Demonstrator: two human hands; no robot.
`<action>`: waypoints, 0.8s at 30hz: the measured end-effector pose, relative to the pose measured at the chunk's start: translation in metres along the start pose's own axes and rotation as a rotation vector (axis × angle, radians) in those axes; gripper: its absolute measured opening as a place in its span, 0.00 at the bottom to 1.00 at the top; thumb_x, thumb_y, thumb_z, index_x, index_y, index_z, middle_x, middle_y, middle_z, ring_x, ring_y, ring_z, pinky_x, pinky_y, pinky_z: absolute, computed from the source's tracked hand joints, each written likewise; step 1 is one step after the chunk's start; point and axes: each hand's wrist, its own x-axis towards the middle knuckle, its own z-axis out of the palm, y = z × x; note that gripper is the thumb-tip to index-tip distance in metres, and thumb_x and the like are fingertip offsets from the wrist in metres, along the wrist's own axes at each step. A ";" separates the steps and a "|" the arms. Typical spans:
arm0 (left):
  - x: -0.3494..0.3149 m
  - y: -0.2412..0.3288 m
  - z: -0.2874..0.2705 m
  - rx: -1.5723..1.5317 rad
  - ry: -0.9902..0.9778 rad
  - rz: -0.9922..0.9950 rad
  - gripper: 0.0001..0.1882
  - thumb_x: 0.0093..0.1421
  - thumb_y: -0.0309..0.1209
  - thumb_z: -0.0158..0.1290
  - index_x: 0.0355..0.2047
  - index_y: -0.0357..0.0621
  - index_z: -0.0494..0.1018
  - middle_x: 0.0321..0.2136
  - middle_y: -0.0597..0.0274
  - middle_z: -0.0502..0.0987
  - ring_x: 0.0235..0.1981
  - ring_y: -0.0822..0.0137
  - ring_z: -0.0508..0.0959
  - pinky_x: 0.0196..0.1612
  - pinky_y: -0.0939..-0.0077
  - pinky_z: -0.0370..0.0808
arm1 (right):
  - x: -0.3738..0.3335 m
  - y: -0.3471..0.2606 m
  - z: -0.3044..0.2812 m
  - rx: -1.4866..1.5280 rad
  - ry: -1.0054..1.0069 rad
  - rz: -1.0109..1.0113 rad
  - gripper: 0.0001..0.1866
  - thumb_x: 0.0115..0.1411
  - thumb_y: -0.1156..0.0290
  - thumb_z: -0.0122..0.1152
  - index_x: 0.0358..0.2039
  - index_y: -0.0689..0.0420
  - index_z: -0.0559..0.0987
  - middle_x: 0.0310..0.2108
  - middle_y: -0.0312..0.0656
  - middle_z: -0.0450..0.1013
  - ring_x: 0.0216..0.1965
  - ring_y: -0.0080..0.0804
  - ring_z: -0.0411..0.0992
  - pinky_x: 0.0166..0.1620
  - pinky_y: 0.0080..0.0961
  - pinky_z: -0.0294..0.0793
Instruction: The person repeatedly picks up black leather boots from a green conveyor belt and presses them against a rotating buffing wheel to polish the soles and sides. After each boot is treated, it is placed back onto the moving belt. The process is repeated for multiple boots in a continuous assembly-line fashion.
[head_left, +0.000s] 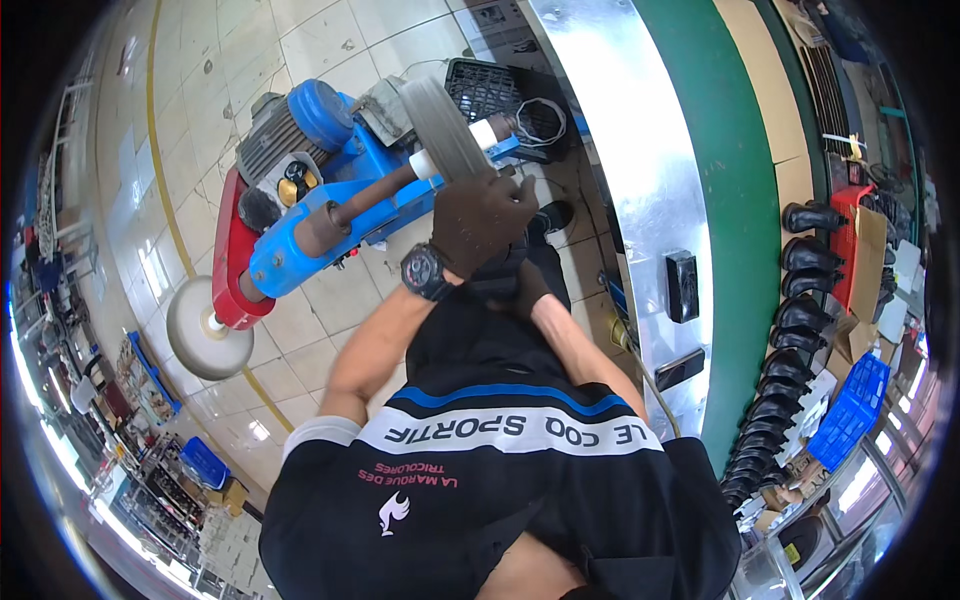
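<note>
My left hand [483, 226], in a dark brown glove with a black watch at the wrist, is right against the near side of the grey grinding wheel [447, 130]. Its fingers curl over the top of a dark object whose kind I cannot make out. Lower and to the right, my right hand [530, 290], gloved too, closes round the lower part of that black piece [497, 280]. Both gloves and my black clothing hide most of its shape. The wheel sits on the shaft of a blue grinding machine [300, 245].
A pale round buffing wheel [208, 328] is on the machine's left end, beside a red guard [232, 270]. Right of me runs a metal-topped bench [650, 150] with a black block [682, 286] and a phone-like slab [680, 370]. Black curved pieces [785, 370] line its far side. A black crate [482, 88] stands beyond the wheel.
</note>
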 end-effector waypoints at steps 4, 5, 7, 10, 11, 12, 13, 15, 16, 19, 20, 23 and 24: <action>0.016 0.009 0.012 -0.144 -0.187 0.305 0.04 0.52 0.32 0.59 0.22 0.49 0.77 0.15 0.67 0.72 0.19 0.65 0.75 0.18 0.67 0.70 | 0.012 0.003 0.012 -0.435 0.064 -0.417 0.29 0.63 0.50 0.53 0.59 0.52 0.67 0.55 0.43 0.69 0.55 0.38 0.70 0.55 0.47 0.71; 0.015 0.014 0.016 -0.226 -0.245 0.371 0.04 0.52 0.33 0.58 0.23 0.49 0.77 0.16 0.66 0.73 0.20 0.65 0.75 0.18 0.67 0.70 | 0.009 -0.005 0.013 -0.432 0.060 -0.418 0.28 0.63 0.51 0.53 0.58 0.53 0.67 0.54 0.43 0.69 0.54 0.38 0.70 0.54 0.46 0.71; 0.029 0.028 -0.004 -0.338 -0.383 0.589 0.06 0.52 0.34 0.57 0.23 0.47 0.77 0.18 0.65 0.74 0.21 0.64 0.76 0.20 0.66 0.71 | -0.005 -0.015 0.020 -0.338 0.062 -0.332 0.26 0.62 0.53 0.54 0.56 0.54 0.69 0.52 0.44 0.71 0.51 0.38 0.72 0.53 0.44 0.73; 0.010 0.049 0.011 -0.486 -0.398 0.838 0.09 0.51 0.36 0.55 0.23 0.45 0.77 0.20 0.62 0.74 0.23 0.62 0.76 0.21 0.62 0.71 | -0.045 -0.030 0.039 -0.045 0.060 -0.154 0.24 0.62 0.55 0.55 0.54 0.56 0.71 0.48 0.45 0.73 0.47 0.39 0.73 0.50 0.41 0.74; -0.009 0.053 0.022 -0.534 -0.378 0.903 0.09 0.51 0.37 0.55 0.23 0.44 0.77 0.20 0.60 0.74 0.23 0.61 0.76 0.22 0.61 0.71 | -0.058 -0.034 0.049 0.071 0.057 -0.091 0.23 0.61 0.56 0.55 0.53 0.57 0.72 0.47 0.45 0.74 0.46 0.39 0.74 0.50 0.39 0.75; -0.012 0.057 0.012 -0.509 -0.444 1.015 0.09 0.51 0.36 0.55 0.25 0.44 0.77 0.21 0.59 0.74 0.25 0.60 0.77 0.24 0.61 0.72 | -0.070 -0.040 0.057 0.194 0.062 -0.052 0.23 0.61 0.57 0.56 0.52 0.57 0.73 0.45 0.46 0.74 0.45 0.39 0.75 0.49 0.38 0.76; -0.018 0.060 -0.005 -0.477 -0.509 1.118 0.09 0.51 0.36 0.55 0.27 0.44 0.78 0.22 0.58 0.74 0.27 0.60 0.77 0.26 0.60 0.72 | -0.080 -0.045 0.065 0.290 0.063 -0.017 0.22 0.61 0.58 0.56 0.51 0.58 0.73 0.44 0.46 0.75 0.43 0.39 0.75 0.48 0.37 0.76; -0.041 0.055 -0.028 -0.575 -0.431 1.093 0.11 0.51 0.35 0.55 0.32 0.43 0.78 0.25 0.56 0.74 0.31 0.58 0.77 0.31 0.60 0.74 | -0.085 -0.049 0.076 0.429 0.084 0.021 0.21 0.60 0.60 0.57 0.49 0.59 0.75 0.41 0.47 0.76 0.41 0.39 0.77 0.47 0.35 0.78; -0.055 0.046 -0.036 -0.669 -0.283 0.953 0.12 0.52 0.35 0.55 0.35 0.43 0.78 0.28 0.55 0.75 0.34 0.56 0.77 0.34 0.60 0.74 | -0.083 -0.049 0.082 0.470 0.093 0.038 0.20 0.60 0.61 0.57 0.48 0.60 0.75 0.40 0.47 0.77 0.40 0.39 0.77 0.46 0.34 0.78; -0.095 0.013 -0.041 -0.744 0.027 0.346 0.15 0.56 0.37 0.51 0.41 0.43 0.76 0.34 0.53 0.75 0.39 0.55 0.77 0.40 0.60 0.74 | -0.083 -0.055 0.107 0.457 0.238 -0.099 0.18 0.60 0.62 0.58 0.44 0.62 0.78 0.35 0.49 0.79 0.34 0.40 0.79 0.43 0.32 0.80; -0.113 0.002 -0.032 -0.654 0.048 0.025 0.16 0.58 0.38 0.49 0.42 0.43 0.75 0.36 0.53 0.75 0.41 0.55 0.76 0.41 0.60 0.74 | -0.096 -0.075 0.133 0.408 0.230 -0.133 0.19 0.58 0.62 0.60 0.45 0.63 0.77 0.38 0.49 0.79 0.35 0.41 0.79 0.43 0.33 0.81; -0.131 -0.021 0.028 -0.848 -0.162 -1.091 0.20 0.62 0.43 0.43 0.48 0.44 0.73 0.42 0.52 0.75 0.45 0.57 0.76 0.45 0.60 0.74 | -0.069 -0.066 0.098 0.475 0.043 -0.109 0.21 0.58 0.62 0.59 0.47 0.63 0.76 0.39 0.47 0.79 0.36 0.37 0.79 0.44 0.32 0.80; -0.129 -0.036 0.054 -1.053 -0.209 -1.224 0.22 0.64 0.44 0.41 0.49 0.45 0.72 0.44 0.51 0.75 0.46 0.57 0.76 0.46 0.60 0.74 | -0.057 -0.066 0.096 0.464 0.103 -0.125 0.21 0.56 0.62 0.63 0.45 0.63 0.78 0.39 0.47 0.79 0.36 0.39 0.79 0.44 0.32 0.80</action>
